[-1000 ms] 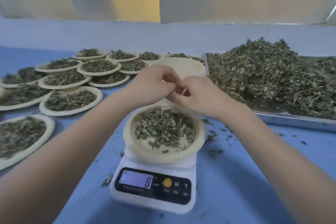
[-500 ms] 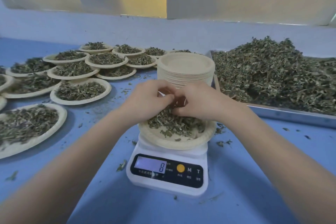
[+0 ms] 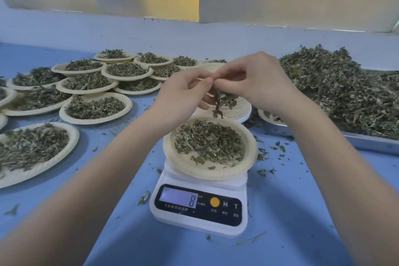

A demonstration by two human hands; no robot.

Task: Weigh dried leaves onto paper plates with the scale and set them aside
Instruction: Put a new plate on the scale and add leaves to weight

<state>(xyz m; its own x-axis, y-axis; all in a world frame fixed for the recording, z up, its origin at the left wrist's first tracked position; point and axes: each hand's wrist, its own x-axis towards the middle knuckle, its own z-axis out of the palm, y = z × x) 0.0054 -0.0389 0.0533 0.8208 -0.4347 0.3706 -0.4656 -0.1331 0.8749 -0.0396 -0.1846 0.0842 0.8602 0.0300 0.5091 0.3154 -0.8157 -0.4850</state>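
Both hands meet above the far rim of the paper plate (image 3: 210, 148) that sits on the white digital scale (image 3: 199, 207), near the front edge of the blue table (image 3: 302, 211); the left hand (image 3: 183, 95) and right hand (image 3: 257, 81) touch at the fingertips and together pinch a leafy sprig (image 3: 222, 100), its stem hanging almost straight down, the tip just above the leaves already on the plate; the display (image 3: 179, 197) reads 8; the weighing seems unfinished, and the coming move probably turns on this vertical line: let go, and the sprig should drop onto the plate's far side; the loose dried leaves (image 3: 336, 88) are heaped on a metal tray (image 3: 367, 143) at the right edge, nearer the right hand; filled plates (image 3: 95, 107) crowd the left side; a stack of empty plates (image 3: 241, 110) stands just behind the scale
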